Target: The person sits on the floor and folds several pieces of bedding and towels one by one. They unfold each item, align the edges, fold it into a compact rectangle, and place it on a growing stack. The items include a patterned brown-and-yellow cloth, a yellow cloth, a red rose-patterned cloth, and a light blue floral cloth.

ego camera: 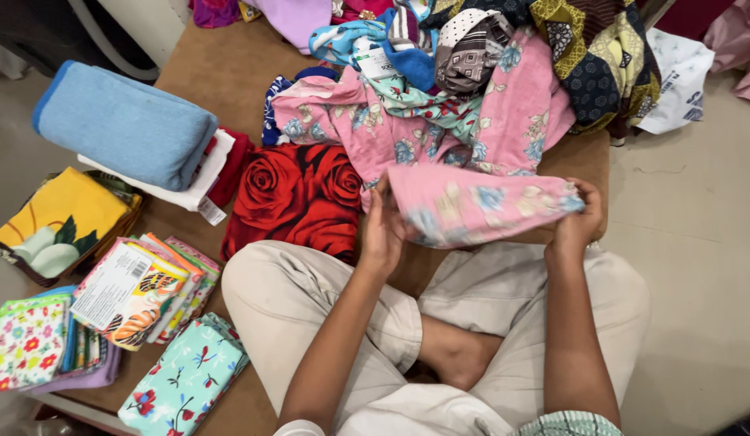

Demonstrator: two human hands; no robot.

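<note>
A pink floral cloth [480,206] stretches between my two hands just above my crossed legs. My left hand [383,234] grips its left end, fingers curled around the fabric. My right hand [581,218] pinches its right corner. The rest of the pink cloth [439,121] trails back into a heap of mixed fabrics [504,56] on the brown mat [221,73]. A red rose-print cloth [298,198] lies flat just left of my left hand.
A folded blue towel [124,121] rests on white and red folded pieces at the left. A yellow folded cloth [56,218], wrapped floral stacks [140,287], and a teal floral stack [185,379] line the near left. A white printed bag [678,81] lies at the right.
</note>
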